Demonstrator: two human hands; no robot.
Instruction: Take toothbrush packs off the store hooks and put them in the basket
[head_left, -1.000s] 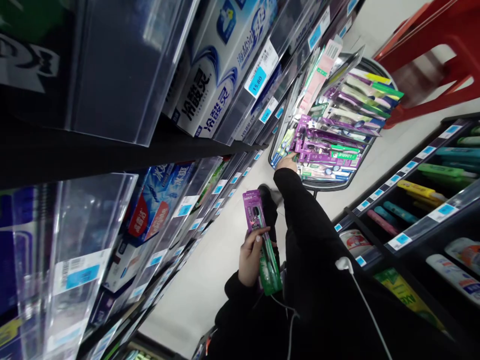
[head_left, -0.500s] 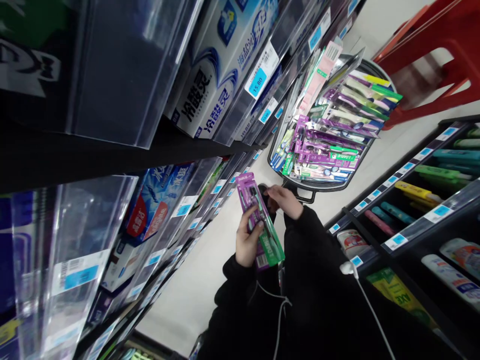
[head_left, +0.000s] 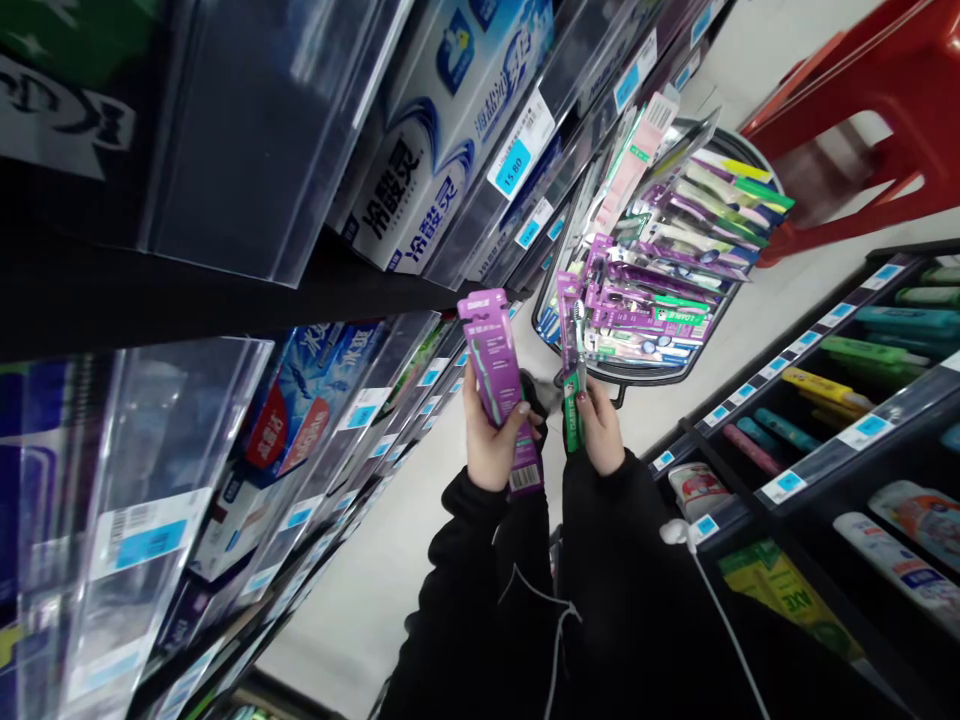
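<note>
My left hand [head_left: 491, 435] is closed around a purple toothbrush pack [head_left: 491, 350], its printed back with a barcode facing up. More than one pack may be stacked there; I cannot tell. Just to the right, my right hand [head_left: 601, 425] grips a second toothbrush pack [head_left: 574, 385], purple at the top and green at the bottom, with a brush showing through clear plastic. Beyond both hands a dark-rimmed basket [head_left: 679, 378] holds many packaged toothbrushes [head_left: 652, 300], purple, green and pink.
Shelves with toothpaste boxes [head_left: 420, 150] and clear plastic fronts rise close on the left. A low shelf [head_left: 750, 440] of bottles and tubes runs along the right. A red plastic stool [head_left: 862, 110] stands behind the basket. A white earphone cord [head_left: 724, 620] hangs in front of me.
My right hand came back from the basket to beside my left hand and now holds a toothbrush pack. The left hand's purple pack has risen and now shows its printed back.
</note>
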